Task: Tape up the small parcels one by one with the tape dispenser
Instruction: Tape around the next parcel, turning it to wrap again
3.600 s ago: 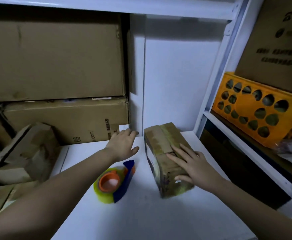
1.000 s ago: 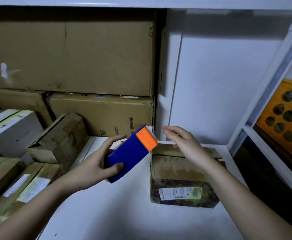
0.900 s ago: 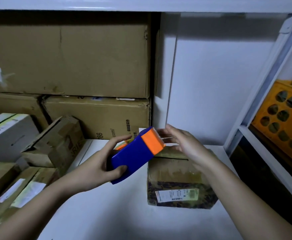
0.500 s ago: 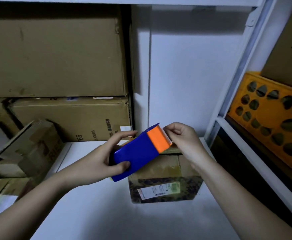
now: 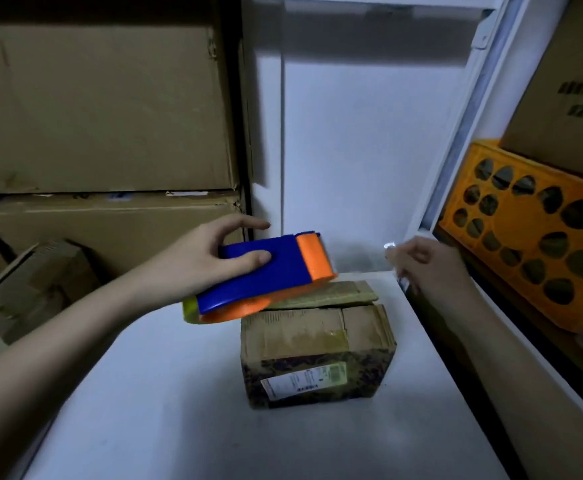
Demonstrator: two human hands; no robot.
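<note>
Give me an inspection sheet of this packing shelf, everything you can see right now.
Surface: white shelf, lit dimly.
Job's things: small parcel standing on the shelf, label facing the camera; tape dispenser held above its far end.
Clutter: loose small boxes at left.
Grips: left hand grips the dispenser; right hand pinches a clear tape end.
Cables: nothing seen.
Surroundings: stacked large cartons behind; orange crate at right.
</note>
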